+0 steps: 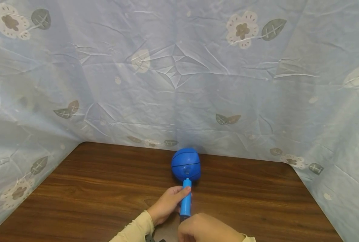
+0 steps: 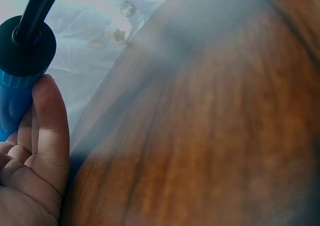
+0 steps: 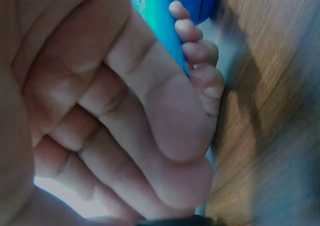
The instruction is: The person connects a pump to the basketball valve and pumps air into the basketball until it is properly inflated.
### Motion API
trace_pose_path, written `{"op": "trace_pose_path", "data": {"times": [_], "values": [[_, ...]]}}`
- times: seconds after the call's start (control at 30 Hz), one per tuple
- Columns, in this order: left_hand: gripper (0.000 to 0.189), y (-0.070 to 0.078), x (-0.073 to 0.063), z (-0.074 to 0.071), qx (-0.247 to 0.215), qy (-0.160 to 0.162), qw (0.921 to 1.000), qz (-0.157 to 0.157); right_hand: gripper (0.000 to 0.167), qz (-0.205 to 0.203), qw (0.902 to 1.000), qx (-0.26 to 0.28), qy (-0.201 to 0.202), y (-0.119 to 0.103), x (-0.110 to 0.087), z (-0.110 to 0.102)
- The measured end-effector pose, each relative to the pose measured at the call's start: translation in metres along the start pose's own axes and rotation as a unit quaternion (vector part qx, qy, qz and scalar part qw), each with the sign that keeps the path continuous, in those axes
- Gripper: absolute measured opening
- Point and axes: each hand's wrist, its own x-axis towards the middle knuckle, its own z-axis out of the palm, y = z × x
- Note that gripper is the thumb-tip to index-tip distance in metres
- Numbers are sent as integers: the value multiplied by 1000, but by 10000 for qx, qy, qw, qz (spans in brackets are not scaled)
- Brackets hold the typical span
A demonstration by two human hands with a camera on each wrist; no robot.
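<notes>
A blue ball with black lines (image 1: pixel 186 160) sits at the back of the table. The nozzle end of a light-blue hand pump (image 1: pixel 186 201) meets its near side. My left hand (image 1: pixel 167 204) grips the pump's barrel, thumb laid along it. In the left wrist view, a black rod (image 2: pixel 39 11) sticks out of the black end cap (image 2: pixel 25 54). My right hand (image 1: pixel 211 228) is curled at the pump's near end, around the handle, which the fingers mostly hide. The right wrist view has the left fingertips (image 3: pixel 200 51) wrapped around the barrel (image 3: pixel 162 26).
The brown wood-grain table (image 1: pixel 106 181) spreads out on both sides of the hands. Pale blue flowered cloth (image 1: pixel 155 101) hangs behind the ball and along the left and right sides. Beside the left wrist, a small dark object (image 1: pixel 150 238) shows at the bottom edge.
</notes>
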Motion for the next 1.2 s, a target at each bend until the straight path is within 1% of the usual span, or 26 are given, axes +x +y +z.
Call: {"op": "trace_pose_path", "data": {"times": [0.1,0.2,0.4,0.47,0.53,0.67,0.73,0.83,0.93,1.07,1.2], "values": [[56,0,0,0,-26,58,10000,-2,16,-213,9998,-54,14,-2,1,2],[56,0,0,0,-61,70,10000,-10,17,-286,9996,-76,40,-2,1,2],[56,0,0,0,-176,144,9997,-50,9,-143,9998,-162,33,2,0,-3],[55,0,1,0,-186,186,9996,-64,8,-100,9994,-266,192,6,-1,-4],[54,0,1,0,-184,208,9996,-76,9,-85,9980,-429,466,11,-2,-5],[50,0,1,1,-190,186,9996,-68,13,-12,9915,-807,1022,19,-4,-5],[49,0,1,1,-179,172,9997,-69,13,55,9886,-932,1177,20,-4,-5],[48,-1,1,1,-129,154,9998,-65,13,122,9871,-976,1265,19,-3,-5],[49,0,0,1,7,101,9999,-15,15,162,9898,-871,1112,16,-3,-5],[50,0,-1,0,167,-12,9998,72,16,353,9951,-566,730,13,-4,-4],[51,0,-1,0,122,-70,9999,80,17,383,9978,-313,433,9,-4,-3]]}}
